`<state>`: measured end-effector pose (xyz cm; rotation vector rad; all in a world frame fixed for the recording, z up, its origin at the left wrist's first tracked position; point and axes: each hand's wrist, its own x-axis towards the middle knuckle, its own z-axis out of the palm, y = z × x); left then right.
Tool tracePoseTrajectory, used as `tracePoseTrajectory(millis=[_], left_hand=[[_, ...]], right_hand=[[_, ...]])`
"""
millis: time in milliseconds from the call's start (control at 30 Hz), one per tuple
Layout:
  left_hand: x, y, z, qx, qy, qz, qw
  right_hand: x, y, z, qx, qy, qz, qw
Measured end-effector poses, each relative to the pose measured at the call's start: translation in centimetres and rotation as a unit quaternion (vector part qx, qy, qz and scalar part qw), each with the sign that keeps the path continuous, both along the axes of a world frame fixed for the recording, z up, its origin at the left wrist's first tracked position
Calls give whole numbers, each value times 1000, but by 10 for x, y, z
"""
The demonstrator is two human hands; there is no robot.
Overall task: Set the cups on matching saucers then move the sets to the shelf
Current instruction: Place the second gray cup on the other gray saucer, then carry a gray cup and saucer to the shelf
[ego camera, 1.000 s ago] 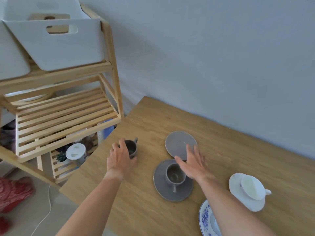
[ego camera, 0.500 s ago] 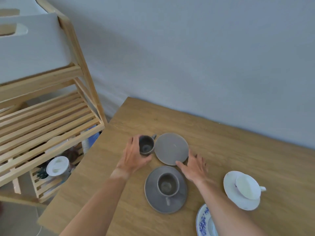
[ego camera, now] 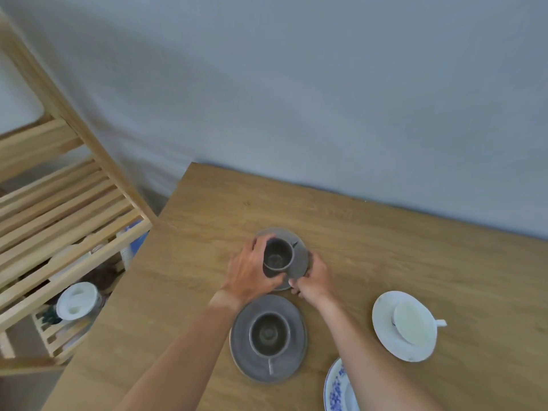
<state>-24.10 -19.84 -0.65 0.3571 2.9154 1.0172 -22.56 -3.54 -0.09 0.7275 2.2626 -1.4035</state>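
Note:
My left hand (ego camera: 250, 272) grips a small dark grey cup (ego camera: 278, 256) and holds it over the small grey saucer (ego camera: 299, 262). Whether the cup rests on the saucer I cannot tell. My right hand (ego camera: 314, 280) pinches that saucer's near right rim. Closer to me, a larger grey cup (ego camera: 269, 334) stands on a large grey saucer (ego camera: 292, 315). To the right a white cup (ego camera: 413, 323) sits on a white saucer (ego camera: 382, 318). The wooden slatted shelf (ego camera: 65, 209) stands at the left, beside the table.
A blue-patterned white saucer (ego camera: 335, 390) shows at the bottom edge, partly behind my right forearm. The wooden table (ego camera: 415, 247) meets a grey wall at the back. A white round lid (ego camera: 77, 301) and other small items lie on the lower shelf level.
My left hand has carried the small dark cup rightward from the table onto or over the small saucer. My right hand has closed on the saucer's rim. The view swung right.

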Motion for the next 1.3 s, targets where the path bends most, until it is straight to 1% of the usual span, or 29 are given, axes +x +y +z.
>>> tracePoseTrajectory(millis=[100,200,300,467,533,733,833,1000,1167,1300], left_hand=[[-1,9,-3,-2,21,48,999],[-4,14,-2,10,5,76,997],[-9,14,-5,43,-8,86,995],[-8,16,-4,82,-13,92,992],[-3,17,-3,103,-20,105,989],[16,7,3,188,-18,175,966],[20,-11,19,208,2,176,962],[21,-70,38,227,32,176,957],[31,-149,44,216,49,204,954],[45,-225,34,199,66,239,948]], right_hand=[[-8,8,-4,-48,-35,-35,998],[-15,14,-9,-77,-44,-42,995],[-17,18,-13,-109,-56,-47,991],[-20,27,-10,-190,-94,-55,976],[-18,29,-6,-213,-83,-37,973],[-10,13,13,-221,-22,2,975],[-10,-8,27,-209,-4,7,978],[-10,-67,47,-227,14,22,973],[-7,-150,52,-233,20,58,971],[-5,-228,45,-241,-13,78,967]])
